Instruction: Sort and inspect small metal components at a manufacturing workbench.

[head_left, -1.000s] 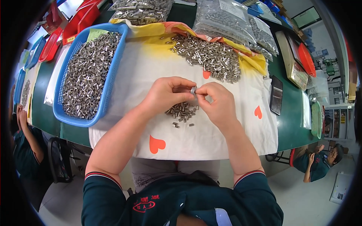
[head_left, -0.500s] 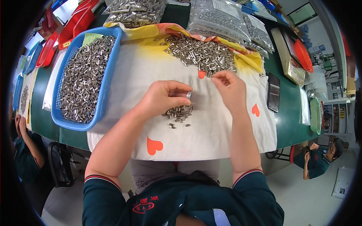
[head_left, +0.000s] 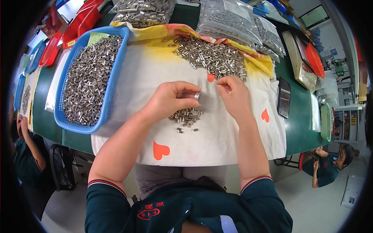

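Head view: our left hand pinches one metal sleeve at its fingertips, just above the small pile on the white cloth. Our right hand sits beside it, fingers curled together near the big pile; grip contents unclear. Blue basket of sleeves left of the cloth.

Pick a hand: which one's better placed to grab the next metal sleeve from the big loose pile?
Right. The right hand sits at the edge of the big pile, fingers free. The left hand already pinches a metal sleeve and sits farther back.
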### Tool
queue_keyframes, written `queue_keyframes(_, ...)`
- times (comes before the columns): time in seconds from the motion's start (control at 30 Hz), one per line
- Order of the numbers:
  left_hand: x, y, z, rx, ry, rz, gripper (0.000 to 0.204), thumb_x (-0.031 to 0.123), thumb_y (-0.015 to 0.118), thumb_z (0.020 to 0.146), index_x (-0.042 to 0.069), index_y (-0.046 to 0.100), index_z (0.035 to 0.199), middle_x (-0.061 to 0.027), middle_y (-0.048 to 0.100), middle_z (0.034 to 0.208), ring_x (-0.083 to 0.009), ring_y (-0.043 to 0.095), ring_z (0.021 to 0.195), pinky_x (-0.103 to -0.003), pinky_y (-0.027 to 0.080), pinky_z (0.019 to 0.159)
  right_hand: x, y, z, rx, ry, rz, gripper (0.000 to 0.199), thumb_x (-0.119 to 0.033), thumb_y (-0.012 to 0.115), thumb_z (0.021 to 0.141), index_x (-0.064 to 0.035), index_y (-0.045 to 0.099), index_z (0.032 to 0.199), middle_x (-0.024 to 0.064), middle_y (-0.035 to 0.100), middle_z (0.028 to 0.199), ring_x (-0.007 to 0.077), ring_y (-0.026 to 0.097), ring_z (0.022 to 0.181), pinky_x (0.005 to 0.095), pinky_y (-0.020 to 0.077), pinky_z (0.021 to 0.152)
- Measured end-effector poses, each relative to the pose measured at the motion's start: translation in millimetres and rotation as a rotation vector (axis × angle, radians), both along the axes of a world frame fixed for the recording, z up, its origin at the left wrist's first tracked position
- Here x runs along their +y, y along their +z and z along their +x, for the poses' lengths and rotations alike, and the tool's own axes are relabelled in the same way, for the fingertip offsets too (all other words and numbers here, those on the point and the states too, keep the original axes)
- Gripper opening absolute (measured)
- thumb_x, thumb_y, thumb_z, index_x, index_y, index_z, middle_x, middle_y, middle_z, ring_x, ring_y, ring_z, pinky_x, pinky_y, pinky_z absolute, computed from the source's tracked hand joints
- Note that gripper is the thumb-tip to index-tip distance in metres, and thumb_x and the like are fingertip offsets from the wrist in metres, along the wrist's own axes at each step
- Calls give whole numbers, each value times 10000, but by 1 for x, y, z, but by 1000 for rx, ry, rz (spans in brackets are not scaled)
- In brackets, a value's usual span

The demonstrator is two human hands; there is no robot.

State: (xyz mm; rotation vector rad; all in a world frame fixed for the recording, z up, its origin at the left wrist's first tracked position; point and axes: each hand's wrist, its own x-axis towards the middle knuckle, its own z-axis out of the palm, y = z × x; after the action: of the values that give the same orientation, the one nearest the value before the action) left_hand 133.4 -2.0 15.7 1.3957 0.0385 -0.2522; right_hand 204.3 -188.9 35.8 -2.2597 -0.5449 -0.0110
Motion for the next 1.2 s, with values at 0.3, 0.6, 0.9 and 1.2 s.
queue_keyframes(0.3, 1, -2, 1, -18, 24, -83, 298, 4, 644, 744, -21, 575, 1033, -28, 609, 874, -62, 565, 788, -200, 479, 710, 13, 6, -25, 209, 230, 202, 80, 25, 592, 712, -1, 594, 788, 34, 589, 745, 100, 543, 692, 228, 436, 626)
queue_keyframes(0.6, 0, -2, 0, -25, 86, 34, 310, 31, 666, 730, -24, 590, 1025, -45, 627, 820, -73, 574, 735, -209, 478, 682, 20, -4, -31, -100, 191, 143, 88, 36, 597, 679, -4, 591, 758, 61, 598, 738, 141, 573, 652, 249, 459, 578)
queue_keyframes(0.9, 3, -1, 1, -35, 75, 49, 304, 19, 664, 729, -27, 590, 1020, -49, 625, 843, -76, 573, 751, -206, 482, 684, 22, 2, -32, 48, 177, 186, 78, 10, 614, 701, 1, 594, 776, 45, 603, 735, 104, 562, 671, 219, 446, 604)
queue_keyframes(1.2, 1, 3, -1, 0, -5, 66, 285, 16, 671, 723, -17, 601, 997, -39, 622, 831, -71, 573, 762, -198, 480, 696, 1, 2, -7, 274, 78, 156, 123, -103, 626, 734, -19, 610, 822, 41, 618, 722, 107, 565, 638, 238, 447, 594)
